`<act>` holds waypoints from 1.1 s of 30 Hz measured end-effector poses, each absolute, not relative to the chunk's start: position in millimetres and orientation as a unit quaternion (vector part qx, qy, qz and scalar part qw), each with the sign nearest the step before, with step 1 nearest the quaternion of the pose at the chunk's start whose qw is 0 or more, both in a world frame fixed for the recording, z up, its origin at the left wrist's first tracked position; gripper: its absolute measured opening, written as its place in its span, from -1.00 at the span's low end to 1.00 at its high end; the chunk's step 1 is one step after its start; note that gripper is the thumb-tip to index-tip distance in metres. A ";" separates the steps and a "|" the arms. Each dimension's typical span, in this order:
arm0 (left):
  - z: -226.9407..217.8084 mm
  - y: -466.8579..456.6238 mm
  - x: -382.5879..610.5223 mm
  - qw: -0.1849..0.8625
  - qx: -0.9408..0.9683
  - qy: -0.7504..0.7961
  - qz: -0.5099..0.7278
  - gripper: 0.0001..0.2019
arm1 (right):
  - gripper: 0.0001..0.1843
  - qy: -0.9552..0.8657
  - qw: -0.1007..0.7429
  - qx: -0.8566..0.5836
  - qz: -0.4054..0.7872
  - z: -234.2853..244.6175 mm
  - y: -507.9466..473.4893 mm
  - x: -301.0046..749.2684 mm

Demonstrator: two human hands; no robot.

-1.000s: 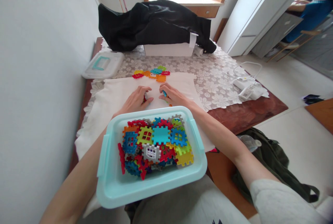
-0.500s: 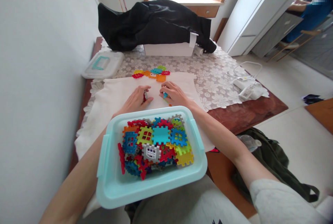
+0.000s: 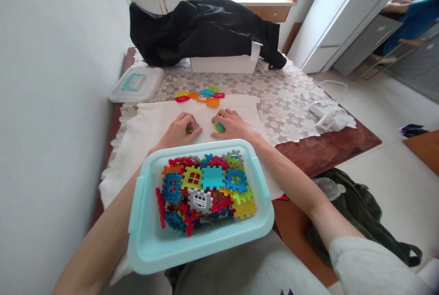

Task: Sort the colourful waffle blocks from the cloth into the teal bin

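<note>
1. Resting on the cloth (image 3: 154,123), the left hand (image 3: 179,131) is curling its fingers (image 3: 190,119) around a small green piece (image 3: 189,129) and clamping it there.
2. The right hand (image 3: 233,126) is lying just beside the left, its fingers (image 3: 225,115) closing together on a blue-green piece (image 3: 219,127) that is peeking out beneath them.
3. The two pieces are sitting apart, with bare cloth showing between the fingers of both hands.
4. Beyond the fingers, a flat row of joined pieces (image 3: 200,96) is lying at the cloth's far edge.
5. Nearer than the fingers, between the forearms, a tub (image 3: 199,245) is holding loose pieces (image 3: 206,185).
6. Far left of the fingers, a lid (image 3: 135,84) is lying on the worktop (image 3: 329,146).
7. Farther beyond the fingers, a black garment (image 3: 206,32) is draping over a box (image 3: 222,64).
</note>
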State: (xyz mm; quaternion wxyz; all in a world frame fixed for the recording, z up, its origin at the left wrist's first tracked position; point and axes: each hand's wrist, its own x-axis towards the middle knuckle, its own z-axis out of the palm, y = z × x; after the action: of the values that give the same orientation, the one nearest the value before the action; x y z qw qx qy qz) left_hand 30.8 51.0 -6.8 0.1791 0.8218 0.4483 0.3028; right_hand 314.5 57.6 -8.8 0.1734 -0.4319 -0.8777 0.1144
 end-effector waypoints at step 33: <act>-3.2 48.1 30.6 0.075 0.867 0.458 0.182 -0.72 | -0.82 -0.875 0.148 -0.456 0.067 -4.3 53.7 306.5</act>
State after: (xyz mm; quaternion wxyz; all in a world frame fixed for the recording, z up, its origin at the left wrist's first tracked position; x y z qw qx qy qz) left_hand 30.6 48.1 -3.2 0.0747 0.8669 0.4580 0.1823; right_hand 306.5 53.7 -4.3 0.1482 -0.4563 -0.8748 0.0672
